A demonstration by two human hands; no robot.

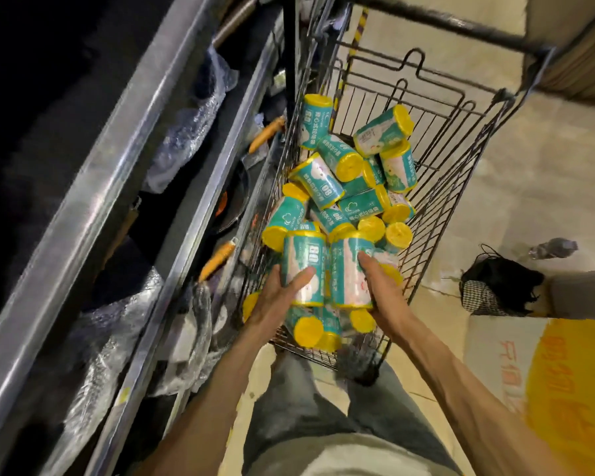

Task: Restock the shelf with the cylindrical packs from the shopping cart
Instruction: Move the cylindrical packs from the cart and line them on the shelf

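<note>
A wire shopping cart [461, 139] stands in front of me, holding several teal cylindrical packs with yellow ends [340, 187]. My left hand [282, 297] grips one upright pack [304, 269] at the near end of the cart. My right hand [380, 293] grips a second pack [349, 269] right beside it. Both packs are lifted slightly above the pile. More packs lie under my hands [310, 329]. The metal shelf [124, 173] runs along the left side of the cart.
The shelf tiers hold plastic-wrapped goods [186, 132] and items with orange handles [217, 261]. On the floor to the right are a black bag [498, 290], a plastic bottle [553, 248] and a white and yellow carton [547, 379]. My legs stand just behind the cart.
</note>
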